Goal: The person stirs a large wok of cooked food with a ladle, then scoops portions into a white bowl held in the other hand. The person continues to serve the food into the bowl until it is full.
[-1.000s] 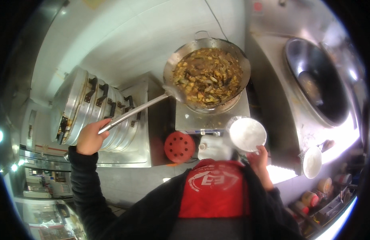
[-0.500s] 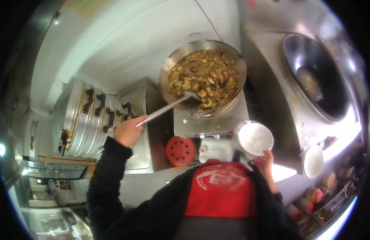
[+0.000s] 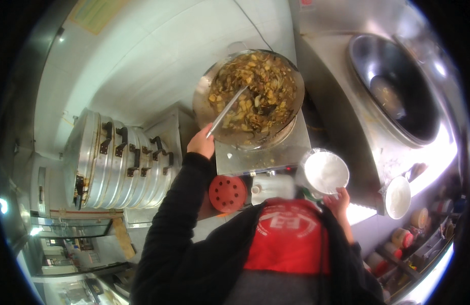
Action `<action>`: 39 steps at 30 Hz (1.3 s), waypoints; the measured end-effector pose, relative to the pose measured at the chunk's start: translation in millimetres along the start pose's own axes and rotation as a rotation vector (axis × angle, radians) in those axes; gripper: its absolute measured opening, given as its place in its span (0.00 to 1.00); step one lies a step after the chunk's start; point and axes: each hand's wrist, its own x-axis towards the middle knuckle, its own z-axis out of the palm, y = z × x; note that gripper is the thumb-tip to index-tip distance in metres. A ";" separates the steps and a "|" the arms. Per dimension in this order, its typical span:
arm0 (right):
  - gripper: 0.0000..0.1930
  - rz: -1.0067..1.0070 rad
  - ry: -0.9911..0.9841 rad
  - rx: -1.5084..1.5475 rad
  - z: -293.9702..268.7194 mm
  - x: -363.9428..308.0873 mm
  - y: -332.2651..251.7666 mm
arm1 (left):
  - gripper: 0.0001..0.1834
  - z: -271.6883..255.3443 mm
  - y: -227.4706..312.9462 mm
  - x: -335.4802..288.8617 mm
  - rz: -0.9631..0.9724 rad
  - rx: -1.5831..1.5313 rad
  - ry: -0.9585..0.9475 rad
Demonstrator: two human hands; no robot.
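Note:
A wide metal wok (image 3: 203,107) on a steel stove (image 3: 260,160) holds a brown, saucy mix of chopped food (image 3: 268,94). My left hand (image 3: 202,143) is closed around the long metal handle of a wok spatula (image 3: 228,110). The spatula's head is sunk in the food and hidden. Low on the right, my right hand (image 3: 338,204) grips the near rim of a white bowl (image 3: 325,172), thumb and fingers on its edge. The bowl is tilted beside the stove's front right corner, with no food visible in it.
Stacked metal steamers (image 3: 115,157) with black handles stand left. Before the stove are a red stool (image 3: 227,194) with holes and a whitish plastic jug (image 3: 273,189). A large dark wok (image 3: 398,91) sits on the right counter, near another white bowl (image 3: 398,197). Jars (image 3: 402,238) line a shelf.
My left hand has moved forward and right, pushing the spatula deeper into the food and covering its head. The food has shifted in the wok. My right hand still holds the bowl nearly in place.

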 end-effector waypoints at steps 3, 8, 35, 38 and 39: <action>0.25 0.048 -0.040 -0.003 -1.1 2.5 -2.1 | 0.23 11.2 5.0 2.9 -0.094 0.043 0.002; 0.23 0.070 -0.037 0.037 1.1 8.5 -5.6 | 0.24 -1.0 1.8 -0.9 -0.045 0.081 -0.047; 0.23 0.021 0.037 0.096 -31.5 5.6 -13.3 | 0.26 -43.5 -72.5 16.5 -0.393 -0.667 -0.298; 0.21 -0.003 0.080 0.154 -49.2 9.0 -12.3 | 0.26 -27.9 -44.8 37.1 -0.415 -0.699 -0.391; 0.21 -0.009 0.081 0.164 -54.5 9.6 -11.3 | 0.26 -22.2 -35.3 39.1 -0.406 -0.710 -0.418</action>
